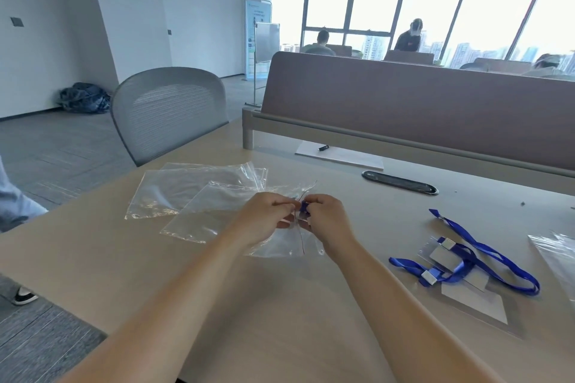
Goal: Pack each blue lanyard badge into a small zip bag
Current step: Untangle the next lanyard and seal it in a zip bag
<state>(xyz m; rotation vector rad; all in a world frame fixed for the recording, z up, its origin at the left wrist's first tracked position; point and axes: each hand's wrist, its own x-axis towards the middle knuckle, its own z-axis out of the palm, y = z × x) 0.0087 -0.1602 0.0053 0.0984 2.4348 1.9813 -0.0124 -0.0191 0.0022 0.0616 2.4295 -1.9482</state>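
At the table's middle, my left hand (267,217) and my right hand (326,218) meet at the mouth of a clear zip bag (287,244). My left hand pinches the bag's edge. My right hand grips a folded blue lanyard badge (304,206) at the opening; most of it is hidden by my fingers. To the right lie loose blue lanyard badges (466,261) with clear card holders, tangled together. Spare clear zip bags (186,193) lie flat to the left of my hands.
More clear bags (557,258) reach in at the right edge. A white sheet with a black pen (323,148) and a cable slot (399,182) sit near the brown desk divider (404,109). A grey chair (169,112) stands at the far left corner.
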